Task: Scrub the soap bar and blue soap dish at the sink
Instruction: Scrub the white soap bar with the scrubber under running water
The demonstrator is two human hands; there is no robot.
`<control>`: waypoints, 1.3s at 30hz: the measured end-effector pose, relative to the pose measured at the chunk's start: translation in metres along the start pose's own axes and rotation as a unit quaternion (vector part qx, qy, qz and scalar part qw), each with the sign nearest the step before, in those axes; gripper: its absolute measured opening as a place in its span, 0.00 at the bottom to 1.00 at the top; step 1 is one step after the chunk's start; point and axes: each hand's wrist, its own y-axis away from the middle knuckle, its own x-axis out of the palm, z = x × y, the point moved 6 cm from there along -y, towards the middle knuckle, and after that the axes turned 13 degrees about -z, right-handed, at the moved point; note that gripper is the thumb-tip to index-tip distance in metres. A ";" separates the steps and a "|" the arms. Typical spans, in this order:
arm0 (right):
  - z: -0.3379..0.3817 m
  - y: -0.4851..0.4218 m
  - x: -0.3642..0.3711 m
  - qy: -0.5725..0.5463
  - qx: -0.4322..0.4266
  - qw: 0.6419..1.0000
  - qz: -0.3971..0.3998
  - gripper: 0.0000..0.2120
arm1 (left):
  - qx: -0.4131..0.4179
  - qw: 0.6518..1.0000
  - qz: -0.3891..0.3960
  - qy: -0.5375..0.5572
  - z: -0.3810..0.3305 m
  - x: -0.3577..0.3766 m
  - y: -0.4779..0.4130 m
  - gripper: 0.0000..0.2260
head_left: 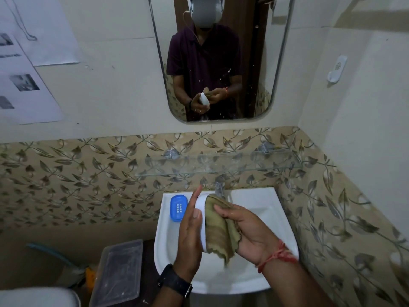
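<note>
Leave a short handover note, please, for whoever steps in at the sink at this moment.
Left hand: holds the white soap bar upright over the sink.
Right hand: presses a wet olive cloth against the bar.
Blue soap dish: empty, on the sink's left rim.
Done: bar is out of the dish, scrubbing under way.
Left: finish the bar, scrub the dish.

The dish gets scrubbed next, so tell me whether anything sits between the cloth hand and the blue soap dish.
Yes. The left hand, holding the white soap bar upright over the sink, stands between the right hand with the cloth and the blue soap dish on the sink's back-left rim.
</note>
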 end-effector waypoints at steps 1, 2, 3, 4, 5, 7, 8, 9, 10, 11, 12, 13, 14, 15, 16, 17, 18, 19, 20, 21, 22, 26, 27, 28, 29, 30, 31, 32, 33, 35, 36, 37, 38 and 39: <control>-0.001 0.000 0.000 -0.036 0.013 0.999 -0.005 0.17 | -0.005 1.000 -0.002 0.006 0.001 0.000 0.000 0.26; -0.002 -0.001 -0.003 -0.068 0.023 0.997 -0.019 0.18 | -0.008 1.000 -0.009 0.011 0.001 -0.001 0.000 0.26; -0.003 -0.002 -0.006 -0.094 0.026 0.995 -0.038 0.19 | -0.008 1.000 -0.019 0.017 0.002 -0.002 0.000 0.25; -0.003 -0.002 -0.008 -0.112 0.023 0.992 -0.058 0.19 | -0.008 0.999 -0.029 0.022 0.003 -0.004 0.001 0.24; -0.001 -0.002 -0.011 -0.123 0.011 0.989 -0.082 0.20 | -0.010 0.999 -0.041 0.026 0.005 -0.008 0.002 0.23; 0.009 -0.002 -0.020 -0.124 -0.043 0.982 -0.134 0.18 | -0.022 0.997 -0.064 0.032 0.010 -0.016 0.003 0.21; 0.015 0.000 -0.024 -0.103 -0.084 0.979 -0.154 0.15 | -0.025 0.996 -0.074 0.033 0.013 -0.020 0.003 0.21; 0.022 0.002 -0.027 -0.062 -0.131 0.974 -0.173 0.13 | -0.027 0.996 -0.080 0.034 0.015 -0.023 0.003 0.21; 0.027 0.005 -0.028 -0.004 -0.182 0.965 -0.187 0.12 | -0.031 0.995 -0.085 0.035 0.017 -0.025 0.002 0.21; 0.030 0.008 -0.025 0.069 -0.229 0.951 -0.195 0.11 | -0.040 0.994 -0.090 0.039 0.019 -0.027 0.001 0.21; 0.031 0.010 -0.020 0.146 -0.272 0.929 -0.204 0.10 | -0.051 0.994 -0.091 0.044 0.022 -0.027 0.001 0.21; 0.030 0.010 -0.016 0.231 -0.314 0.895 -0.218 0.09 | -0.065 0.993 -0.090 0.050 0.025 -0.025 0.001 0.22; 0.027 0.008 -0.011 0.319 -0.355 0.848 -0.232 0.08 | -0.080 0.991 -0.089 0.059 0.029 -0.023 0.001 0.22; 0.021 0.004 -0.005 0.406 -0.384 0.796 -0.232 0.10 | -0.096 0.989 -0.087 0.076 0.033 -0.020 0.001 0.21; 0.013 -0.001 0.003 0.477 -0.400 0.753 -0.213 0.12 | -0.114 0.985 -0.081 0.098 0.038 -0.018 0.001 0.20; 0.004 -0.006 0.007 0.523 -0.408 0.724 -0.190 0.14 | -0.130 0.982 -0.074 0.112 0.044 -0.016 0.000 0.20; -0.004 -0.011 0.010 0.550 -0.412 0.706 -0.172 0.16 | -0.142 0.981 -0.067 0.117 0.049 -0.016 -0.001 0.20; -0.010 -0.016 0.009 0.567 -0.409 0.697 -0.161 0.17 | -0.148 0.980 -0.068 0.111 0.052 -0.017 -0.001 0.22; -0.014 -0.021 0.006 0.577 -0.397 0.697 -0.157 0.17 | -0.157 0.980 -0.073 0.098 0.055 -0.019 -0.001 0.25; -0.017 -0.025 0.001 0.581 -0.371 0.707 -0.155 0.16 | -0.163 0.980 -0.071 0.084 0.058 -0.022 -0.001 0.27; -0.021 -0.029 -0.005 0.589 -0.342 0.717 -0.148 0.15 | -0.169 0.980 -0.074 0.078 0.061 -0.024 0.000 0.28; -0.036 -0.043 -0.028 0.661 -0.258 0.702 -0.059 0.18 | -0.193 0.972 -0.112 0.072 0.086 -0.038 0.005 0.26; -0.040 -0.045 -0.035 0.680 -0.241 0.691 -0.043 0.19 | -0.197 0.971 -0.114 0.072 0.094 -0.040 0.006 0.26; -0.045 -0.048 -0.039 0.698 -0.223 0.680 -0.025 0.19 | -0.195 0.972 -0.115 0.063 0.099 -0.042 0.007 0.26; -0.051 -0.050 -0.045 0.710 -0.202 0.674 -0.009 0.20 | -0.191 0.974 -0.113 0.051 0.104 -0.045 0.007 0.26; -0.057 -0.051 -0.050 0.719 -0.183 0.671 0.003 0.19 | -0.187 0.976 -0.108 0.033 0.108 -0.046 0.006 0.27; -0.062 -0.052 -0.054 0.722 -0.174 0.669 0.012 0.19 | -0.183 0.978 -0.101 0.011 0.111 -0.047 0.004 0.28; -0.064 -0.054 -0.057 0.720 -0.170 0.673 0.010 0.19 | -0.182 0.979 -0.097 -0.003 0.113 -0.048 0.001 0.28; -0.063 -0.056 -0.060 0.716 -0.168 0.677 0.003 0.19 | -0.182 0.978 -0.100 -0.007 0.115 -0.050 -0.002 0.27; -0.060 -0.061 -0.064 0.716 -0.164 0.679 -0.004 0.19 | -0.189 0.975 -0.114 0.004 0.121 -0.053 -0.008 0.27; -0.058 -0.064 -0.065 0.718 -0.165 0.676 -0.007 0.20 | -0.189 0.974 -0.121 0.008 0.123 -0.052 -0.010 0.26; -0.055 -0.066 -0.067 0.722 -0.170 0.671 -0.013 0.20 | -0.183 0.974 -0.129 0.008 0.122 -0.051 -0.011 0.25; -0.052 -0.066 -0.069 0.725 -0.174 0.666 -0.025 0.21 | -0.171 0.975 -0.140 -0.001 0.120 -0.049 -0.013 0.23; -0.048 -0.065 -0.072 0.725 -0.180 0.664 -0.038 0.20 | -0.156 0.976 -0.152 -0.015 0.118 -0.049 -0.016 0.23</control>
